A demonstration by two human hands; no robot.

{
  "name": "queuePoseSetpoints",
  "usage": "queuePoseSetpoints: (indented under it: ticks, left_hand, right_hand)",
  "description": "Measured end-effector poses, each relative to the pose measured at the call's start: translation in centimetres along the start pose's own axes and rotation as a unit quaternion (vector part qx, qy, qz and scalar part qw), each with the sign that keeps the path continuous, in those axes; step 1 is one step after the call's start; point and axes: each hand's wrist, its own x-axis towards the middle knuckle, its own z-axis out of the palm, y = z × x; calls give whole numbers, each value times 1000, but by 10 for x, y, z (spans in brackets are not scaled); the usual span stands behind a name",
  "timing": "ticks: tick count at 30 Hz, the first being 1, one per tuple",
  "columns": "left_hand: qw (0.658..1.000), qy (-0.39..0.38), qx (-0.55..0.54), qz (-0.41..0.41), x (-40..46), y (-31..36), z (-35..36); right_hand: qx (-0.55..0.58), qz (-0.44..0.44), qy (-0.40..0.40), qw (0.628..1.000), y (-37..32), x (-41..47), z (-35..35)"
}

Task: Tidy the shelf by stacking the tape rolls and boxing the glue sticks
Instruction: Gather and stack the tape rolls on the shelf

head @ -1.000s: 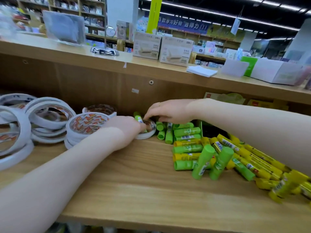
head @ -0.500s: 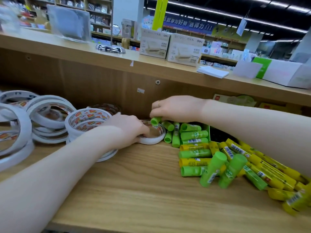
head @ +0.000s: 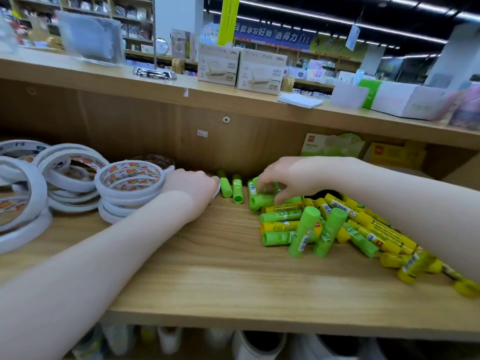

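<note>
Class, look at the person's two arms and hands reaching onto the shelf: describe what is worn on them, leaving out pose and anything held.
Both forearms are bare, with no sleeves, gloves or watch in view. The right hand wears a thin ring on one finger. The left hand shows nothing worn.

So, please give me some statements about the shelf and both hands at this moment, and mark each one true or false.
1. The tape rolls lie left of the glue sticks. True.
2. The right hand hangs in the air above the top shelf. False: it reaches down into the glue sticks on the lower shelf.
3. The left hand is beside the tape stack, with a white roll at its fingertips. True.
4. All glue sticks are green. False: many are yellow.
5. Two green sticks lie apart from the pile, between the hands. True.
</note>
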Motion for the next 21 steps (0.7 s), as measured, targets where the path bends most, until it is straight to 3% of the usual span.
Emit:
queuePoseSetpoints:
  ticks: [4, 10, 14, 18, 21]
  left_hand:
    - [999, 23, -23, -11, -2, -1, 6]
    - [1000, -11, -22, -6, -8, -6, -6]
    - [984, 87, -153, 13, -39, -30, -21]
    - [958, 175, -226, -1, -87, -50, -20]
    - [959, 183, -214, -38, -119, -69, -9]
  right_hand:
    - [45, 2, 60, 997, 0, -12, -11]
    - [136, 5, 126, 983, -18, -36, -28]
    - [205, -1, 179, 962, -49, -29, -45]
    - [180, 15, 169, 969, -92, 11, -36]
    - [110, 68, 105, 986, -123, 53, -17]
